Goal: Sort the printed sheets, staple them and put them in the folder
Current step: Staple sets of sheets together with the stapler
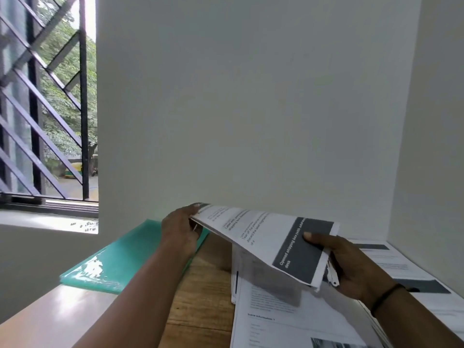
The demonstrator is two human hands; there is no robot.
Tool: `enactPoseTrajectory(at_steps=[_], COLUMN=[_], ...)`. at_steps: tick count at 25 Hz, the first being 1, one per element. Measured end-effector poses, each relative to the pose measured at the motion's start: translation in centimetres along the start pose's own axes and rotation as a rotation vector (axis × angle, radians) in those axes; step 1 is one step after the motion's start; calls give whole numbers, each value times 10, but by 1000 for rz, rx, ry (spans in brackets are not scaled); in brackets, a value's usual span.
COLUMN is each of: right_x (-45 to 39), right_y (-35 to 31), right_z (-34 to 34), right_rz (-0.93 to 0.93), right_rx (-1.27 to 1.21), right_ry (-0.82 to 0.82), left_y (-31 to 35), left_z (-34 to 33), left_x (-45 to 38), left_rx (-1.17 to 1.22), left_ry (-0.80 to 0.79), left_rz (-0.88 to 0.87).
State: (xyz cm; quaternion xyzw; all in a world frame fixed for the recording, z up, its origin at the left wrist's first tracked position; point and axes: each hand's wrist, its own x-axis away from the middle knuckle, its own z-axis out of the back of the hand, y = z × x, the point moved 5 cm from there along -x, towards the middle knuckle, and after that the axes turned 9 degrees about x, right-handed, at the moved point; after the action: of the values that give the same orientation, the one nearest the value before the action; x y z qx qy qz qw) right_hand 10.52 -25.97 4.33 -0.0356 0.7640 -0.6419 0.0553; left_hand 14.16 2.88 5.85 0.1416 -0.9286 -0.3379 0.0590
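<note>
Both hands are holding one bundle of printed sheets up off the wooden desk. The left hand is pinching the bundle's far end, fingers curled around the edge, while the right hand is gripping the near end, thumb pressing on the dark printed block. The bundle's long axis is running from about ten o'clock at the left hand to about four o'clock at the right, and it is sagging a little between them.

More loose pages are lying on the desk below the bundle, toward six o'clock, and another spread is lying toward three o'clock, behind the right wrist.

The green folder is lying flat and apparently closed at about nine o'clock from the bundle, just beside the left forearm and partly hidden by it. The left hand is clearly the nearer one, so it would probably be the hand to open the folder.

No stapler is showing anywhere, and whether the bundle is already stapled cannot be told, so sorting looks like the step underway.
</note>
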Motion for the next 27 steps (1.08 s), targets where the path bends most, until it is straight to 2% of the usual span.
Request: enactPoseTrajectory(at_steps=[2, 6, 9, 11, 13, 15, 17, 19, 22, 27], right_x=[0, 3, -3, -6, -4, -1, -2, -7, -10, -11], right_y=[-1, 2, 1, -2, -4, -2, 7, 18, 21, 17], right_z=[-9, -17, 3, 15, 17, 9, 0, -2, 0, 0], right_rz=[38, -16, -12, 2, -13, -44, -72, -89, -113, -24], right_rx=[21, 74, -95, -233, -246, -105, 127, 299, 387, 395], right_ry=[-52, -196, -192, -214, -280, -331, -291, -180, -62, -38], left_y=[-18, -45, -31, -16, -9, -14, -26, -36, -31, -12], left_z=[-21, -28, -19, -18, -18, -17, -10, -1, 5, -1], left_x=[11, 24, 18, 16, 14, 7, 3, 1, 3, 2], left_rx=[70, -6, 0, 6, -98, -358, -723, -928, -855, -589], left_ry=[-154, -155, -211, -337, -485, -541, -536, -536, -458, -298], left_rz=[96, 260, 291, 303, 300, 270, 219, 214, 214, 103])
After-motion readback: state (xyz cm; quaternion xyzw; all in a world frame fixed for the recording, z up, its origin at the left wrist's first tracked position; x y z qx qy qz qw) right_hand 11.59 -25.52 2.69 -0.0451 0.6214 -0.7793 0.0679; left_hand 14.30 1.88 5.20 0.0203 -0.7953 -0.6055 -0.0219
